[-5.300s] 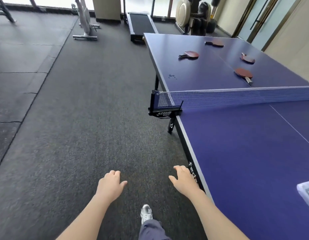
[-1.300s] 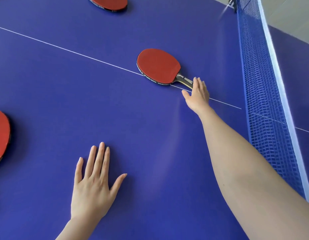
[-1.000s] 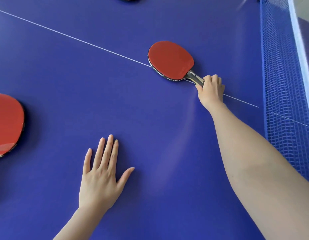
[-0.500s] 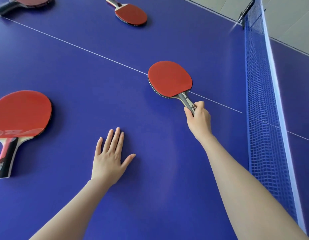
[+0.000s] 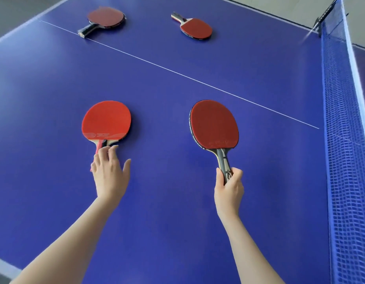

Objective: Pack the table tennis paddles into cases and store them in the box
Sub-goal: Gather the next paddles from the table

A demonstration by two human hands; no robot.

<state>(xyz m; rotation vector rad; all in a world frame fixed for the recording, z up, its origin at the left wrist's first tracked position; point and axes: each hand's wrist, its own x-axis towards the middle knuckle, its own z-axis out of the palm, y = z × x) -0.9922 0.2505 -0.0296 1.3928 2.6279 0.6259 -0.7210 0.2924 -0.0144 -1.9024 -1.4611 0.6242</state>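
- Head view counts four red paddles on one blue table (image 5: 177,212): two near, two far beyond one white line (image 5: 177,73).
- Right hand (image 5: 228,190) curls tight round the near-right paddle (image 5: 214,125) handle.
- Left hand (image 5: 110,174) rests on the near-left paddle (image 5: 106,119) handle, fingers loosely bent, thumb spread aside.
- Far-left paddle (image 5: 105,17) and far-right paddle (image 5: 196,28) lie well apart, near the far edge.
- One net (image 5: 339,124) borders the right side; broad blue surface separates the pairs.
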